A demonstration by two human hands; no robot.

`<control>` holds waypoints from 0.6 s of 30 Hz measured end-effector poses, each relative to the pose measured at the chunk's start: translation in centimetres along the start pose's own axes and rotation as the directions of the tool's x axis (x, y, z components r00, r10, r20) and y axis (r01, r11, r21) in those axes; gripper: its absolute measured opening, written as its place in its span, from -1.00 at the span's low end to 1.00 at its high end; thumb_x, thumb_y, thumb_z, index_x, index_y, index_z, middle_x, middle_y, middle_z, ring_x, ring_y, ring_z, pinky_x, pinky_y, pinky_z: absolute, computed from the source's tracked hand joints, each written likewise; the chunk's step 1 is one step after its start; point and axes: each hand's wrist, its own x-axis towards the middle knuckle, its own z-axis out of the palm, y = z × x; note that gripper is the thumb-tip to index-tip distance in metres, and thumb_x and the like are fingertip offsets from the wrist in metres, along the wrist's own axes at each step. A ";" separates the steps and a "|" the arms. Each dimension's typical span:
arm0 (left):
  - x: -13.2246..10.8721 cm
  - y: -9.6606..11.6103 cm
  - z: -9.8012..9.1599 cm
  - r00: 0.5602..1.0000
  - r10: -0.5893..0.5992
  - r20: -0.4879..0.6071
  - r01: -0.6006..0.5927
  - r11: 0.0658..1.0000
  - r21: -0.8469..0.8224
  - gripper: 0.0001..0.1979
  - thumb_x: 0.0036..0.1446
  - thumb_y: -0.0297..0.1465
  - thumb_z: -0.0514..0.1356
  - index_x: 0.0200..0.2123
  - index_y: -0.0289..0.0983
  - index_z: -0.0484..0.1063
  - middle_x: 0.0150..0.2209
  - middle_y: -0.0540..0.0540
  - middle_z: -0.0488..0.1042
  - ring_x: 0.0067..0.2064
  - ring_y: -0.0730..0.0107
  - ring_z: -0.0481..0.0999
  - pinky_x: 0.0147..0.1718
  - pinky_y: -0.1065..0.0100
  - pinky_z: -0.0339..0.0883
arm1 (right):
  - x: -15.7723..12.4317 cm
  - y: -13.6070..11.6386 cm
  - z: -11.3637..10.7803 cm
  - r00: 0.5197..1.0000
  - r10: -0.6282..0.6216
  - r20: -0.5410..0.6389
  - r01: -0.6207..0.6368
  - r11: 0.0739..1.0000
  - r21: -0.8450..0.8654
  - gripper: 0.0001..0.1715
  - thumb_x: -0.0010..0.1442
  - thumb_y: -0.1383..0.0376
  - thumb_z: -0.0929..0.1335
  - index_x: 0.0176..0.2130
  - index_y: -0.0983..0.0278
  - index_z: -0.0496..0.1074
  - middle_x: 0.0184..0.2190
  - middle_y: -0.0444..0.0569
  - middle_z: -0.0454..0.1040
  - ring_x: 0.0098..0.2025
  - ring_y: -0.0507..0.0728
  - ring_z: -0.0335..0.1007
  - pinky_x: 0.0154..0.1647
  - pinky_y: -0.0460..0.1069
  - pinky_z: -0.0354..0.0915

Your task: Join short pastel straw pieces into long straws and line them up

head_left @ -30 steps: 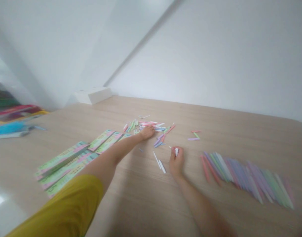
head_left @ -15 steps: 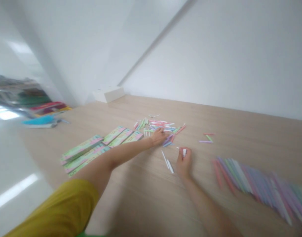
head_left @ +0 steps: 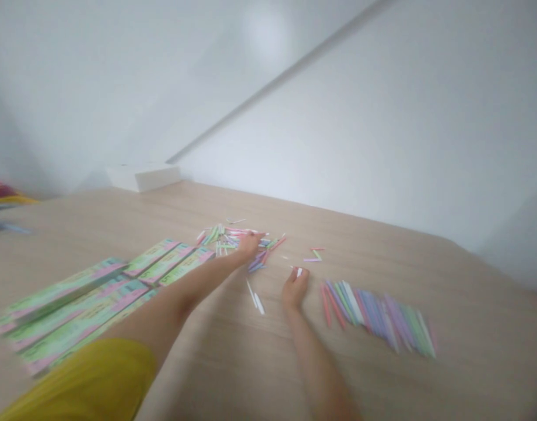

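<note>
My left hand (head_left: 250,244) reaches over a loose pile of thin pastel sticks (head_left: 229,238) in the middle of the table. Its fingertips are among the sticks; blur hides whether they grip one. Closer to me and to the right, my right hand (head_left: 296,286) is closed around a small white stick (head_left: 299,272), whose thin tip pokes out on the left. A white stick pair (head_left: 257,301) lies between my forearms. Right of my right hand, many pastel sticks (head_left: 374,316) are laid side by side in a long row.
Green and pink printed boxes (head_left: 79,304) lie in rows on the left of the wooden table (head_left: 233,362). Three sticks in a zigzag (head_left: 315,255) rest beyond my right hand. A white box (head_left: 157,177) stands at the back by the wall (head_left: 338,128).
The view has swung to the right, so everything appears further left. My left hand has its fingers stretched further over the pile. My right hand still holds the white stick.
</note>
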 end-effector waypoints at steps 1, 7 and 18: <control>1.0 0.9 0.5 1.000 0.029 0.003 -0.029 0.999 -0.021 -0.54 0.24 -0.47 0.01 0.21 -0.27 0.24 -0.05 -0.30 0.46 0.07 0.13 0.40 -0.04 0.22 0.31 | 0.0 0.1 -0.1 1.000 0.006 -0.018 -0.007 1.000 -0.003 -0.51 0.30 -0.03 0.01 -0.27 0.26 0.23 -0.35 0.12 0.38 -0.32 0.23 0.32 -0.34 0.04 0.14; 4.5 4.8 4.2 0.962 0.242 0.125 -0.224 0.964 -0.147 -0.70 0.18 -0.49 0.08 -0.04 -0.36 0.47 -0.08 -0.24 0.52 -0.07 0.27 0.50 -0.05 0.34 0.31 | 0.1 0.2 -0.1 0.999 0.029 -0.045 -0.028 0.999 0.020 -0.51 0.31 -0.03 0.03 -0.24 0.26 0.25 -0.31 0.13 0.41 -0.30 0.20 0.33 -0.31 0.03 0.15; 3.2 7.2 4.6 0.895 0.382 0.231 -0.307 0.903 -0.301 -0.96 -0.01 -0.56 0.20 -0.46 -0.34 0.44 -0.38 -0.15 0.51 -0.27 0.29 0.47 -0.16 0.32 0.30 | 0.8 -0.2 -0.6 0.991 0.133 0.029 -0.136 0.974 0.180 -0.64 0.27 0.01 0.11 -0.24 0.23 0.19 -0.27 0.12 0.37 -0.21 0.21 0.28 -0.17 0.07 0.17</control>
